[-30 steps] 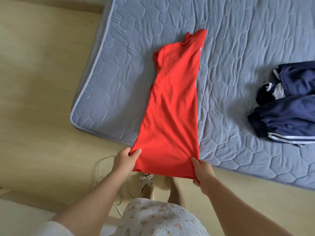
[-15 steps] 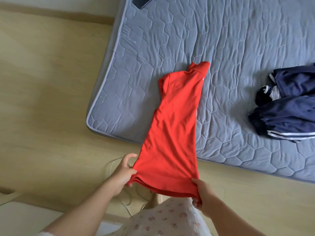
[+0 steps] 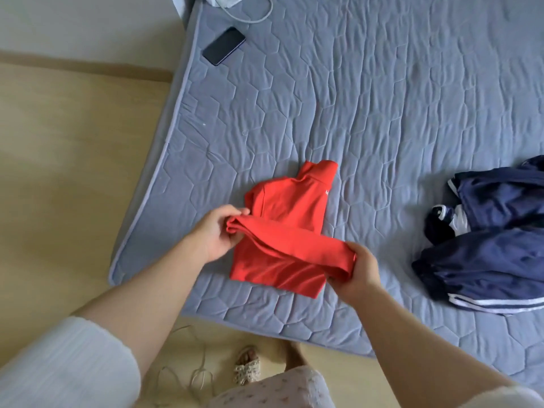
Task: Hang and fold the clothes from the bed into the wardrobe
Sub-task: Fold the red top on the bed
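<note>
L hand (image 3: 216,235), centre-left of frame: grip closed on 1 end of the red shirt (image 3: 282,207) hem, thumb on top, fingers curled under the bunched edge. R hand (image 3: 357,270), centre-right & a bit lower: grip closed on the other end of the same hem, fingers wrapped under it. Nothing else in either grip.

Btwn the 2 hands the hem runs as a taut band, raised off the bed (image 3: 382,98) & slanting down toward frame right. The band sits over the shirt's own lower half, so the garment is doubled. Fold line faces bottom centre of frame; collar end points to upper centre. Collar & 1 short sleeve lie flat on the bed. Small white mark on the right edge near the collar, too small to read.

Bed: grey-blue quilted cover, fills most of upper & right frame. Its corner is at lower left of centre, w/ the shirt near that corner.

Navy clothes (image 3: 485,260) w/ white stripes, heaped at right edge of frame, well apart from the shirt. Dark phone (image 3: 223,45) flat on the bed, upper left, near the bed edge. Grey cable (image 3: 253,16) loops at top edge just above it.

Floor (image 3: 73,172): pale wood-look, left side & bottom strip. Pale cords (image 3: 194,375) looped at bottom centre-left. 1 patterned slipper (image 3: 247,365) just beside them. White sleeve (image 3: 64,366) on L arm, lower left.
</note>
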Demonstrator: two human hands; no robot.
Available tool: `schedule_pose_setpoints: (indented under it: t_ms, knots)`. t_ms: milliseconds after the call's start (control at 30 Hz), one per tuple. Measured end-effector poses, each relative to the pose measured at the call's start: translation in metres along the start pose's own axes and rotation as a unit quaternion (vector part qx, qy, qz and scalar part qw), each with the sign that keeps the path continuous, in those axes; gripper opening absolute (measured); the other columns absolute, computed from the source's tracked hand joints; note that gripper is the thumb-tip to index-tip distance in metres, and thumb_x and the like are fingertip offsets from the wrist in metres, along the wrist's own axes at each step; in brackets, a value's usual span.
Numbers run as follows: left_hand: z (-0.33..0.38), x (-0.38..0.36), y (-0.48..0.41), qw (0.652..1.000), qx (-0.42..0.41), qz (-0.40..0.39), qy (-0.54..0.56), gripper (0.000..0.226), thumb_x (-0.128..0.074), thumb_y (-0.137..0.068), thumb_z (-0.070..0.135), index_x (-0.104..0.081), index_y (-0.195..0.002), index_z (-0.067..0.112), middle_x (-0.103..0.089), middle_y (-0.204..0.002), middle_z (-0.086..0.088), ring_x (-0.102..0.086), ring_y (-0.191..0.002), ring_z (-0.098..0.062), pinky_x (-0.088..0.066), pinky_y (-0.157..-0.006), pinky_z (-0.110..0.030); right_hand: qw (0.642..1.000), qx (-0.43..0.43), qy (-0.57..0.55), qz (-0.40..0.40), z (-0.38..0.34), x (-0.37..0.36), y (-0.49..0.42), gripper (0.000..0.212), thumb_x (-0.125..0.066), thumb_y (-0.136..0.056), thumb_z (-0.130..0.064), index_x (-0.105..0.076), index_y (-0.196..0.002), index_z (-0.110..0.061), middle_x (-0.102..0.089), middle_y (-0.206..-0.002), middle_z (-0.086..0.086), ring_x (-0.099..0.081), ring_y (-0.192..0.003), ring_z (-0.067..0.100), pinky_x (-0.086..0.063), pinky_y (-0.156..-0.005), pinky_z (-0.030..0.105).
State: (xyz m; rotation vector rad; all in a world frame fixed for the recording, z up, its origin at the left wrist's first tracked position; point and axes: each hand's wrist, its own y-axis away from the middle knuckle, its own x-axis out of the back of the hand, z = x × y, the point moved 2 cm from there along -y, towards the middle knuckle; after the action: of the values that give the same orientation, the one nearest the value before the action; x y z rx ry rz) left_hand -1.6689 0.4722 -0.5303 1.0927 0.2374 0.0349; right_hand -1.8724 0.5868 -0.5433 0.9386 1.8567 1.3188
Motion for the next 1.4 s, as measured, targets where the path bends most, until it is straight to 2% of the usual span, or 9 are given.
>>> schedule_pose_setpoints:
  t_ms: [200,267,333,467,600,767,1000,1233,1400]
  knots:
    - [0.061,-0.070,-0.052,0.993,-0.082,0.018,-0.081,0.022,-0.046,-0.089,0.015,-0.057,-0.071,0.011,-0.052,-0.040,0.009,-0.045,-0.039,-0.003,-0.031,-0.035,-0.009,0.998,0.051,0.024,0.008,-0.090,-0.057,-0.047,0.020,-0.048,-0.090,-0.022,-0.047,-0.071,-0.019,-0.051,-0.064,0.002,-0.049,-0.059,0.015,-0.044,-0.052,0.027]
    - [0.069,-0.084,-0.064,0.989,-0.095,-0.025,-0.114,0.019,-0.050,-0.092,0.031,-0.062,-0.097,0.017,-0.063,-0.065,0.009,-0.056,-0.068,-0.008,-0.046,-0.054,-0.018,0.996,0.081,0.040,-0.009,-0.106,-0.066,-0.058,0.017,-0.050,-0.090,-0.035,-0.053,-0.080,-0.023,-0.056,-0.081,-0.001,-0.053,-0.073,0.015,-0.043,-0.060,0.029]
    - [0.067,-0.087,-0.079,0.968,-0.107,-0.065,-0.216,0.049,-0.042,-0.093,0.051,-0.034,-0.139,0.036,-0.056,-0.116,0.009,-0.053,-0.109,-0.015,-0.044,-0.082,-0.033,0.989,0.106,0.093,-0.049,-0.112,-0.069,-0.069,0.027,-0.043,-0.091,-0.054,-0.055,-0.100,-0.031,-0.057,-0.112,-0.005,-0.053,-0.097,0.018,-0.044,-0.076,0.032]
    - [0.040,-0.070,-0.107,0.946,-0.137,-0.025,-0.292,0.064,-0.037,-0.094,0.051,0.000,-0.145,0.043,-0.029,-0.145,0.017,-0.031,-0.134,-0.015,-0.031,-0.100,-0.039,0.971,0.106,0.208,-0.053,-0.099,-0.060,-0.091,0.057,-0.035,-0.092,-0.058,-0.027,-0.144,-0.037,-0.027,-0.151,-0.010,-0.033,-0.134,0.024,-0.031,-0.097,0.041]
    - [0.005,-0.047,-0.137,0.906,-0.100,0.063,-0.406,0.074,-0.053,-0.093,0.032,-0.007,-0.149,0.025,-0.021,-0.154,-0.005,-0.027,-0.139,-0.020,-0.024,-0.114,-0.039,0.945,0.070,0.320,-0.018,-0.073,-0.048,-0.114,0.062,-0.049,-0.093,-0.038,-0.019,-0.147,-0.032,-0.031,-0.149,-0.003,-0.037,-0.128,0.024,-0.030,-0.095,0.039]
    - [-0.029,-0.030,-0.161,0.874,-0.079,0.122,-0.463,0.069,-0.060,-0.089,0.028,-0.023,-0.145,0.014,-0.041,-0.142,-0.010,-0.044,-0.126,-0.025,-0.034,-0.100,-0.029,0.948,0.037,0.313,0.034,-0.041,-0.039,-0.141,0.065,-0.057,-0.091,-0.022,-0.023,-0.146,-0.016,-0.048,-0.133,0.007,-0.045,-0.072,0.004,-0.034,-0.060,0.018]
    - [-0.052,0.007,-0.163,0.850,-0.116,0.198,-0.475,0.021,-0.053,-0.093,0.021,-0.054,-0.096,0.001,-0.061,-0.104,-0.022,-0.057,-0.098,-0.035,-0.040,-0.080,-0.037,0.901,0.037,0.426,0.067,0.000,-0.019,-0.172,0.010,-0.052,-0.089,-0.004,-0.054,-0.094,-0.013,-0.045,-0.067,0.001,-0.038,-0.054,0.012,-0.029,-0.044,0.021]
    - [-0.035,0.004,-0.189,0.897,-0.120,0.138,-0.402,0.055,-0.069,-0.082,0.026,-0.046,-0.127,0.007,-0.057,-0.124,-0.012,-0.054,-0.113,-0.026,-0.041,-0.095,-0.032,0.943,0.077,0.315,0.081,-0.019,-0.031,-0.182,0.025,-0.060,-0.087,-0.016,-0.052,-0.111,-0.014,-0.054,-0.082,0.000,-0.047,-0.067,0.009,-0.037,-0.060,0.024]
    - [-0.008,-0.028,-0.222,0.794,-0.180,0.188,-0.549,0.075,-0.065,-0.076,0.054,-0.041,-0.137,0.019,-0.041,-0.139,-0.011,-0.038,-0.128,-0.031,-0.032,-0.107,-0.044,0.951,0.160,0.257,0.062,-0.042,-0.060,-0.202,0.044,-0.063,-0.088,-0.026,-0.045,-0.127,-0.020,-0.056,-0.101,-0.002,-0.054,-0.078,0.006,-0.045,-0.067,0.019]
